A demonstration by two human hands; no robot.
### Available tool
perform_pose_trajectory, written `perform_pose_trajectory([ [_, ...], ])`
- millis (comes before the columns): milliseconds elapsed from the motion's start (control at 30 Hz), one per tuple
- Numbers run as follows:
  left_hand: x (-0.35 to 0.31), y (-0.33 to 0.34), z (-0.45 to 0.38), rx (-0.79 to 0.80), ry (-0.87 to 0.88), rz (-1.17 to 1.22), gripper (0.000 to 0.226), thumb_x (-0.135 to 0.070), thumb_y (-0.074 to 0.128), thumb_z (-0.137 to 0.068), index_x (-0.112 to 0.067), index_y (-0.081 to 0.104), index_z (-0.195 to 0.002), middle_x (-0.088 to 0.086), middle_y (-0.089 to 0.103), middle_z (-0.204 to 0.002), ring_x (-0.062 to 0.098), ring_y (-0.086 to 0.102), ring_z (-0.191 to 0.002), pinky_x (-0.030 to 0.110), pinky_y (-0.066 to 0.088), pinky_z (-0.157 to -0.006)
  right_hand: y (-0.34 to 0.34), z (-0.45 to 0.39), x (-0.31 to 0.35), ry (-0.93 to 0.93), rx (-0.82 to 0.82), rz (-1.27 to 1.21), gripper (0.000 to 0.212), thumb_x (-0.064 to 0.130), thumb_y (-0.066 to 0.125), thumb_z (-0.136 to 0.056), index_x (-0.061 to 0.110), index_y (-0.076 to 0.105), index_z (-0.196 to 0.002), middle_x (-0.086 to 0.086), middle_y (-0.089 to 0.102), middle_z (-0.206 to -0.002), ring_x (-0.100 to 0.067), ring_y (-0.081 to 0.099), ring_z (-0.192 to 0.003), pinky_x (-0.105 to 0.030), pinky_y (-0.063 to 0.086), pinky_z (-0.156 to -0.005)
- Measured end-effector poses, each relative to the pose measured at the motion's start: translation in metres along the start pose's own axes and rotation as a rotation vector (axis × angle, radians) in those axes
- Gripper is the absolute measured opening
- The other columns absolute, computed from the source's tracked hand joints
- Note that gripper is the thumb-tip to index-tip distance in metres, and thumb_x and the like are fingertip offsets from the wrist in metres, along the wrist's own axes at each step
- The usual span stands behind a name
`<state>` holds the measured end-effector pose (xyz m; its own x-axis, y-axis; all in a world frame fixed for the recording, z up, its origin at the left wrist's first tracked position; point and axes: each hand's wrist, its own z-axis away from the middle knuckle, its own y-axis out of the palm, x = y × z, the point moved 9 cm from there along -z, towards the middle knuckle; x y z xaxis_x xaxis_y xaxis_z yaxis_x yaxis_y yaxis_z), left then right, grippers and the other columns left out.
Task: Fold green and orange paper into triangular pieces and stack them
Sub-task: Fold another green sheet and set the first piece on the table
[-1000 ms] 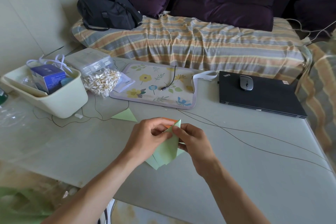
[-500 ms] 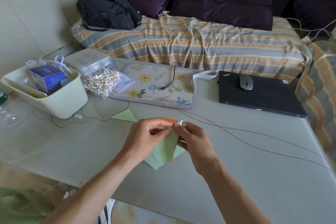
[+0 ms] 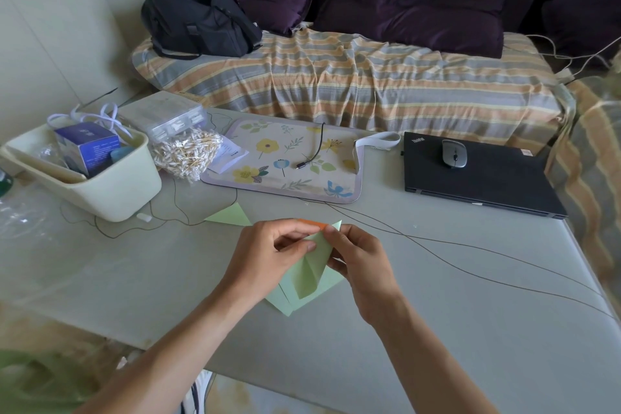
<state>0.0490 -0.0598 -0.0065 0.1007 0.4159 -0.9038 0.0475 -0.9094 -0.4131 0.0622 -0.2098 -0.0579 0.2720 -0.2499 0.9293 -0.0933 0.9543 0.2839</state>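
Both hands meet over the middle of the grey tabletop (image 3: 437, 329), working one piece of green paper (image 3: 311, 274). The left hand (image 3: 268, 255) pinches its upper edge between thumb and curled fingers; the right hand (image 3: 361, 259) pinches the top corner from the other side, fingertips almost touching the left's. The paper is partly folded — a narrow flap stands up along the middle, and wider layers spread below it, their lower corner close to the tabletop; I cannot tell whether it touches. A strip of orange paper (image 3: 311, 223) shows just behind the fingers, at the green paper's top edge.

A finished green triangle (image 3: 230, 215) lies flat on the tabletop, just beyond the left hand and apart from it.

Farther back sits a floral mat (image 3: 292, 161) with a short black cable (image 3: 312, 153) on it. To its left are a bag of cotton swabs (image 3: 186, 151) and a cream bin (image 3: 111, 185) holding a blue box (image 3: 89, 148). To the right lies a closed black laptop (image 3: 480, 175) with a grey mouse (image 3: 454, 153) on top. Thin dark wires (image 3: 470, 247) trail across the tabletop — from the bin, past the mat, off to the right. Behind the tabletop a striped cover drapes a sofa (image 3: 369, 77), with a black bag (image 3: 198, 20) on its left end.
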Motion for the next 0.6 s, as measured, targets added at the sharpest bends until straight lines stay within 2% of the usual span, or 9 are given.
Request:
perform_pose_trajectory([
  [133, -0.006, -0.001, 0.001, -0.001, 0.017, -0.027, 0.025, -0.009, 0.076, -0.088, -0.028, 0.08, -0.104, -0.025, 0.075, -0.083, -0.014, 0.063, -0.069, 0.004, 0.041, -0.065, 0.001, 0.0, 0.0, -0.003, 0.003, 0.007, 0.019, 0.021, 0.061, -0.1, 0.004, 0.064, -0.093, -0.006, 0.078, -0.097, -0.019, 0.071, -0.085, -0.028, 0.056, -0.081],
  [233, -0.008, -0.002, 0.001, -0.003, 0.024, -0.029, 0.024, -0.009, 0.075, -0.089, -0.028, 0.08, -0.103, -0.027, 0.074, -0.081, -0.016, 0.061, -0.067, 0.004, 0.04, -0.063, 0.0, -0.001, -0.001, 0.005, -0.004, 0.029, 0.019, 0.022, 0.061, -0.1, 0.006, 0.063, -0.091, -0.008, 0.077, -0.1, -0.019, 0.07, -0.087, -0.031, 0.057, -0.085],
  [333, -0.008, -0.002, 0.0, 0.004, 0.023, -0.022, 0.022, -0.006, 0.075, -0.089, -0.021, 0.081, -0.104, -0.029, 0.067, -0.064, -0.019, 0.052, -0.055, 0.001, 0.036, -0.057, -0.006, -0.002, 0.0, 0.01, -0.048, 0.037, 0.019, 0.025, 0.064, -0.098, 0.012, 0.064, -0.084, -0.007, 0.069, -0.085, -0.02, 0.06, -0.078, -0.036, 0.056, -0.086],
  [433, -0.007, -0.002, -0.001, 0.008, 0.033, -0.018, 0.022, -0.005, 0.074, -0.089, -0.018, 0.081, -0.105, -0.029, 0.064, -0.059, -0.02, 0.048, -0.052, -0.001, 0.034, -0.057, -0.01, -0.001, 0.004, -0.002, -0.075, 0.027, 0.022, 0.023, 0.067, -0.096, 0.016, 0.063, -0.075, -0.002, 0.061, -0.076, -0.017, 0.051, -0.07, -0.03, 0.051, -0.079],
  [600, -0.004, 0.0, 0.0, 0.031, 0.0, 0.019, 0.022, -0.006, 0.073, -0.09, -0.021, 0.08, -0.106, -0.026, 0.066, -0.061, -0.017, 0.052, -0.054, 0.0, 0.034, -0.057, -0.009, 0.001, 0.011, -0.031, -0.071, 0.031, 0.017, 0.018, 0.066, -0.096, 0.01, 0.058, -0.084, 0.006, 0.071, -0.076, -0.018, 0.05, -0.075, -0.026, 0.05, -0.078],
])
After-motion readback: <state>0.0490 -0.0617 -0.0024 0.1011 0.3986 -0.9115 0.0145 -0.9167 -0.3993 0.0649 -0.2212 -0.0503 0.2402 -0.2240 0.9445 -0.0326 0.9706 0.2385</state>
